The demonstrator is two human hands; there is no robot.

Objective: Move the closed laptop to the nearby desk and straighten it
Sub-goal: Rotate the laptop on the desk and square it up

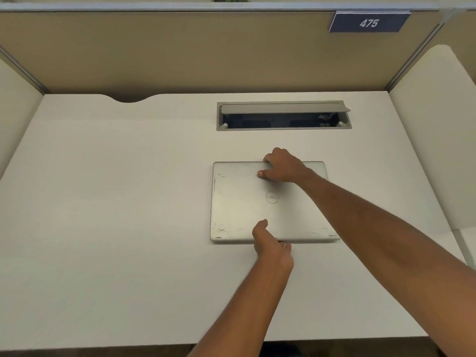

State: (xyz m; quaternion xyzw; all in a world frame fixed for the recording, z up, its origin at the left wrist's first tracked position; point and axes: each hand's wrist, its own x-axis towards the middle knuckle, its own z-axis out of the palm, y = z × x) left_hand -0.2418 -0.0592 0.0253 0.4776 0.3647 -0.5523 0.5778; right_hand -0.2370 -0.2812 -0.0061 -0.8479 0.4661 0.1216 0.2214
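A closed silver laptop with a round logo on its lid lies flat on the white desk, right of centre, its edges about square to the desk. My left hand grips the laptop's near edge, thumb on the lid and fingers curled under. My right hand holds the far edge, fingers over the back and thumb pressed on the lid. Both forearms reach in from the lower right.
An open grey cable box is set into the desk just beyond the laptop. Tan partition walls enclose the back and sides, with a blue sign reading 475. A curved notch cuts the desk's back edge.
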